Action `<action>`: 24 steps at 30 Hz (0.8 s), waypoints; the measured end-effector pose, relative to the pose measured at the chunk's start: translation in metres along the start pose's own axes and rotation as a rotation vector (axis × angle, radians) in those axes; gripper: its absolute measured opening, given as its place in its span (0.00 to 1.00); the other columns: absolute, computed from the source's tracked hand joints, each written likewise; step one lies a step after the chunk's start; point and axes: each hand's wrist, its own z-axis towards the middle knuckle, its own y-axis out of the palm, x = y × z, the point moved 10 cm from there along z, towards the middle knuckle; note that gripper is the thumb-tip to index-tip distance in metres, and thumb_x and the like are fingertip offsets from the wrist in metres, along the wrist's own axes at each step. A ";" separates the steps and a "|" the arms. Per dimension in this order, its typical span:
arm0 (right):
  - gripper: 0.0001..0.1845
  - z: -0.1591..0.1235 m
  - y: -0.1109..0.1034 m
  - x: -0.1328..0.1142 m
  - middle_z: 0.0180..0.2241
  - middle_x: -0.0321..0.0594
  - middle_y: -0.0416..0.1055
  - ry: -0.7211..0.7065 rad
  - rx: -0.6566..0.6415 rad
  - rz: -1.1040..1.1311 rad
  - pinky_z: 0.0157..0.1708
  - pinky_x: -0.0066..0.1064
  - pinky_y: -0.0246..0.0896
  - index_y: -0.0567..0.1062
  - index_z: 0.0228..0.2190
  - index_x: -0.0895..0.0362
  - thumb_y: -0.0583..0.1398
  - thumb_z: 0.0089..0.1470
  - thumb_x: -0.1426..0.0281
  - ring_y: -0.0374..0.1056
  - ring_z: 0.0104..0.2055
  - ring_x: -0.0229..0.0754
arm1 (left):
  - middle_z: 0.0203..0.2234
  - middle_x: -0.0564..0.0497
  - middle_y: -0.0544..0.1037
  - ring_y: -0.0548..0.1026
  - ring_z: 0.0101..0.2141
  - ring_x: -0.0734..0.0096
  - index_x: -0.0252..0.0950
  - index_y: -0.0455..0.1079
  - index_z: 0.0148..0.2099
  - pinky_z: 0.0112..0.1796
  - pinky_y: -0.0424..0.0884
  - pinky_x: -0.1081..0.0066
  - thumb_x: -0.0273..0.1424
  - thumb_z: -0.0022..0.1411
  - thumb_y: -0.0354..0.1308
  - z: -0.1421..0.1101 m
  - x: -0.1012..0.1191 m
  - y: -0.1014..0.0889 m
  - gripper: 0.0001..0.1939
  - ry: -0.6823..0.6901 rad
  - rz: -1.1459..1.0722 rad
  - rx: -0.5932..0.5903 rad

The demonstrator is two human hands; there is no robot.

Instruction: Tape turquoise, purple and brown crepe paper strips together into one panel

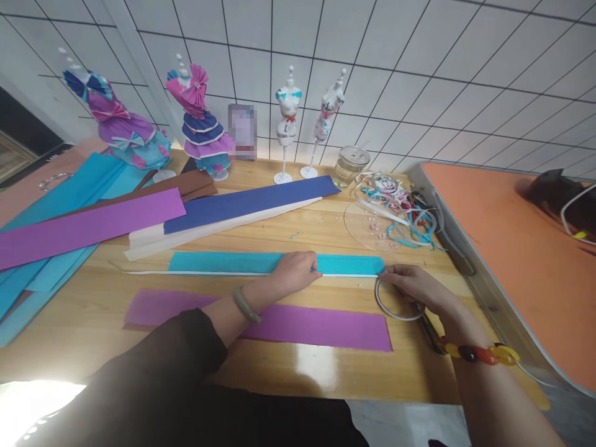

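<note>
A long turquoise paper strip [223, 262] lies across the wooden table [93, 298], with a thin white tape line [195, 273] along its near edge. My left hand [295, 271] rests on the strip near its right part, fingers curled down onto it. My right hand [412, 285] pinches the strip's right end and the tape there, and a white tape ring [395, 310] lies under that hand. A purple paper strip [288, 323] lies flat closer to me.
Purple [88, 226], dark blue [251, 202], white [153, 239], brown and turquoise sheets lie at the left and back. Two dressed mannequins [125, 130] and two small bare ones [288, 124] stand by the tiled wall. A glass jar [350, 165], ribbon scraps [395, 208] and an orange board [512, 248] are right.
</note>
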 end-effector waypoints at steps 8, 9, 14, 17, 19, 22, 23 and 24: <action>0.16 0.003 -0.004 -0.002 0.14 0.28 0.53 0.031 0.061 -0.062 0.16 0.25 0.46 0.72 0.26 0.57 0.59 0.41 0.56 0.51 0.17 0.31 | 0.29 0.54 0.76 0.74 0.33 0.69 0.39 0.68 0.36 0.33 0.63 0.73 0.37 0.57 0.56 0.000 0.000 -0.001 0.08 0.000 -0.003 0.000; 0.16 0.004 -0.004 -0.003 0.14 0.28 0.54 0.030 0.067 -0.072 0.16 0.25 0.47 0.72 0.25 0.57 0.59 0.41 0.57 0.51 0.17 0.32 | 0.30 0.54 0.76 0.74 0.33 0.69 0.39 0.68 0.36 0.33 0.64 0.73 0.37 0.57 0.56 0.000 0.000 0.000 0.08 0.001 -0.003 0.002; 0.16 0.006 -0.006 -0.004 0.14 0.29 0.54 0.018 0.078 -0.114 0.16 0.26 0.47 0.71 0.23 0.58 0.59 0.41 0.56 0.52 0.18 0.32 | 0.31 0.54 0.76 0.74 0.34 0.68 0.39 0.67 0.37 0.33 0.64 0.72 0.38 0.57 0.55 0.002 -0.001 0.002 0.08 0.008 0.004 0.011; 0.16 0.005 -0.005 -0.005 0.15 0.29 0.53 0.014 0.070 -0.127 0.17 0.26 0.48 0.69 0.22 0.57 0.58 0.42 0.55 0.52 0.18 0.32 | 0.31 0.53 0.77 0.74 0.35 0.68 0.39 0.68 0.37 0.34 0.65 0.72 0.37 0.57 0.55 0.001 0.000 0.001 0.08 0.011 0.010 0.007; 0.16 0.004 -0.005 -0.006 0.15 0.29 0.53 0.011 0.066 -0.139 0.17 0.26 0.48 0.68 0.21 0.56 0.57 0.42 0.55 0.51 0.18 0.32 | 0.31 0.53 0.77 0.74 0.35 0.67 0.39 0.68 0.37 0.34 0.65 0.72 0.37 0.57 0.55 0.001 0.001 0.000 0.08 0.011 0.011 0.000; 0.16 0.006 -0.004 -0.009 0.14 0.29 0.53 0.002 0.068 -0.172 0.17 0.26 0.47 0.65 0.18 0.56 0.57 0.42 0.56 0.51 0.17 0.32 | 0.31 0.53 0.77 0.74 0.35 0.68 0.39 0.68 0.37 0.34 0.65 0.72 0.37 0.57 0.55 0.001 0.001 -0.001 0.08 0.000 0.013 -0.008; 0.16 0.006 -0.005 -0.010 0.14 0.29 0.53 0.000 0.069 -0.186 0.17 0.26 0.47 0.65 0.18 0.56 0.57 0.42 0.57 0.51 0.17 0.32 | 0.31 0.53 0.77 0.74 0.35 0.68 0.39 0.68 0.37 0.34 0.65 0.73 0.37 0.57 0.55 0.001 0.001 -0.001 0.08 -0.003 0.014 -0.010; 0.16 0.007 -0.005 -0.011 0.13 0.29 0.53 0.001 0.072 -0.203 0.17 0.27 0.46 0.64 0.17 0.56 0.57 0.42 0.57 0.51 0.16 0.32 | 0.31 0.53 0.77 0.74 0.34 0.68 0.39 0.68 0.37 0.34 0.65 0.73 0.37 0.57 0.55 0.001 0.001 -0.001 0.08 -0.005 0.014 -0.010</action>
